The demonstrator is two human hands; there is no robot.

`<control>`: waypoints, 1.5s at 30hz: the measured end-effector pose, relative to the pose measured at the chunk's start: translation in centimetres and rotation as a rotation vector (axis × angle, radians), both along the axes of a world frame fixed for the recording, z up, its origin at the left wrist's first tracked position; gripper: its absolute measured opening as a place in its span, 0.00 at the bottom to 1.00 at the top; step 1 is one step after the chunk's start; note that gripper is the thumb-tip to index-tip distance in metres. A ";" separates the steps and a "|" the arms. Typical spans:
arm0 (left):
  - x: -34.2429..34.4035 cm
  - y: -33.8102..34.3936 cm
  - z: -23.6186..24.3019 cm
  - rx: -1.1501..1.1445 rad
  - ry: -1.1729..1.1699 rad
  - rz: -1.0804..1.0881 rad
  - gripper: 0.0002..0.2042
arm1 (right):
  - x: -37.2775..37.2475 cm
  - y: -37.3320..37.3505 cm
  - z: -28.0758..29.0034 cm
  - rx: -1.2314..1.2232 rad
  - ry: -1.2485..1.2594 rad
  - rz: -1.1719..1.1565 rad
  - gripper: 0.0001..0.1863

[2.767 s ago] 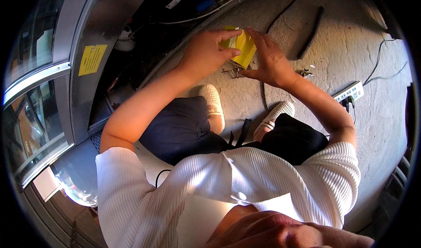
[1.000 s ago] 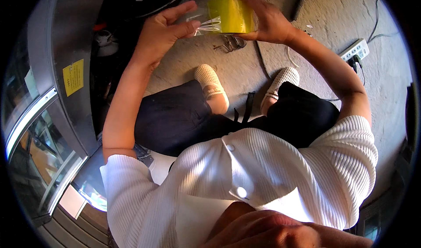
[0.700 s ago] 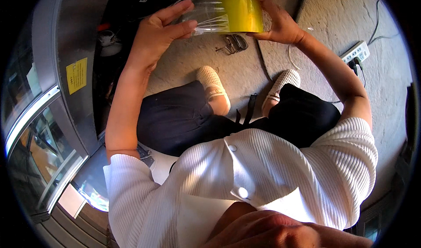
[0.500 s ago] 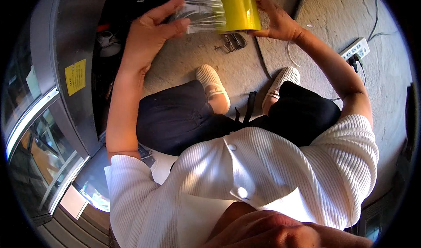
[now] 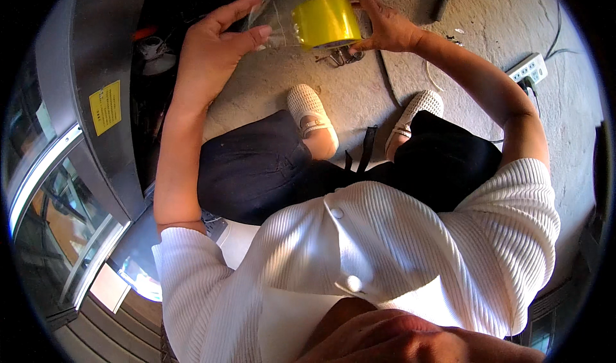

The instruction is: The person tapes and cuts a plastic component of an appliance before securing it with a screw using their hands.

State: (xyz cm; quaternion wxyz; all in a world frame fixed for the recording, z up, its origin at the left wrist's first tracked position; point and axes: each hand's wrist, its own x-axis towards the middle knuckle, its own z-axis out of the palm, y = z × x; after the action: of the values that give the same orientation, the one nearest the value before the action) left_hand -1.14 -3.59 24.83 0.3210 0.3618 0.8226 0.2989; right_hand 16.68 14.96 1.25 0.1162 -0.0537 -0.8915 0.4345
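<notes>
A wide roll of yellow tape (image 5: 327, 22) is held up above the floor, near the top of the view. My right hand (image 5: 393, 26) grips it by its right end, thumb below and fingers above. Clear tape film (image 5: 277, 24) shows between the roll and my left hand (image 5: 215, 49); its outline is faint. The thumb and fingers of my left hand hold the film's left edge with a gap between them. Beyond the roll, small metal clips or hardware (image 5: 343, 56) lie on the floor, partly covered by it.
A white power strip (image 5: 529, 70) with a plugged-in cord lies at the right on the stone-like floor (image 5: 475, 126). Dark cables run across the floor. At the left stands a dark metal frame with a yellow label (image 5: 105, 108) and glass panels. My shoes (image 5: 311, 113) rest below the roll.
The yellow roll and my right hand have moved left, closer to my left hand. The clear film between them, stretched taut before, now looks looser and shorter.
</notes>
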 end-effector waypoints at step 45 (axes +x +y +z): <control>0.1 -3.6 0.9 -0.496 0.436 -0.171 0.13 | 7.9 -3.9 -2.9 -0.928 -0.571 0.027 0.09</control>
State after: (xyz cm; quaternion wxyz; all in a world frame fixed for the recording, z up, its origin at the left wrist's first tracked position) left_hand -1.04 -7.19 25.74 0.2394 0.3957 0.8864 -0.0225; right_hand 24.54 11.09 -1.70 -0.1719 -0.2038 -0.6031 0.7518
